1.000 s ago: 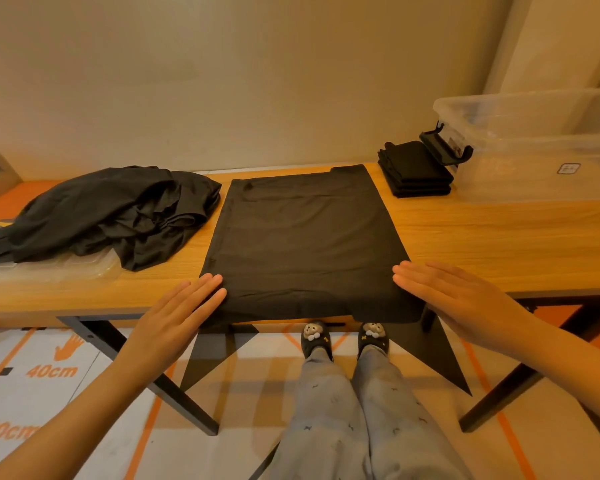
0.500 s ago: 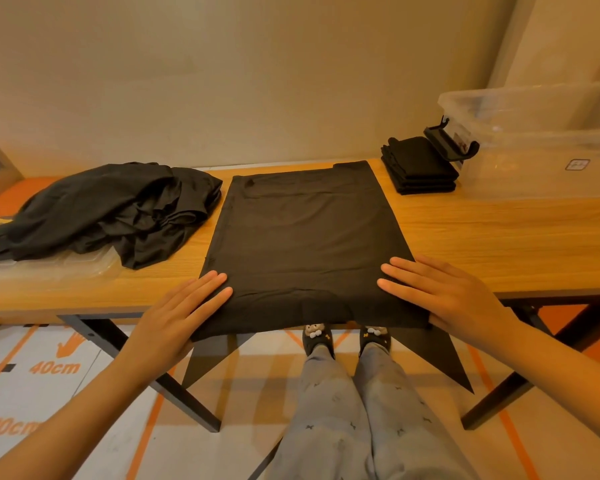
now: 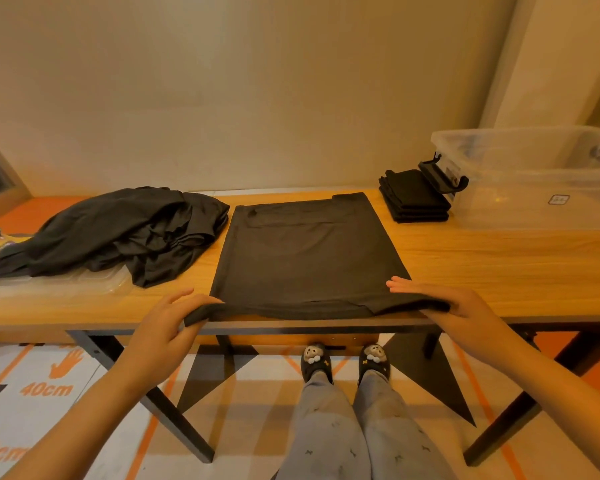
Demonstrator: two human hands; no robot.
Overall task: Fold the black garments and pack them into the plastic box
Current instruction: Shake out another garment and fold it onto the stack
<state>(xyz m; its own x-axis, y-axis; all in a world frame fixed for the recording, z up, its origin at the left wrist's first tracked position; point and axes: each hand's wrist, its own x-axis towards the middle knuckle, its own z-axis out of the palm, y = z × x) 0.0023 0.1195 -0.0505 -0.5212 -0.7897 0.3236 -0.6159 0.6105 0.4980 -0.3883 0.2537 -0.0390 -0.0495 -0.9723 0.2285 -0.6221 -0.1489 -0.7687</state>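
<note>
Head view: the left hand (image 3: 167, 327) and right hand (image 3: 465, 310) each pinch a near corner of the flat garment (image 3: 305, 258) on the desk (image 3: 499, 265). A folded stack (image 3: 414, 195) and the box (image 3: 534, 178) lie beyond the right hand, a loose pile (image 3: 118, 230) beyond the left.

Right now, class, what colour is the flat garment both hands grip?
Black: the flat cloth garment shows best in the head view.

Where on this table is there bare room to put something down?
Widest bare wood: right of the flat garment, in front of the folded stack and box. A narrow strip lies between the pile and that garment. The left end is crowded by the pile.
</note>
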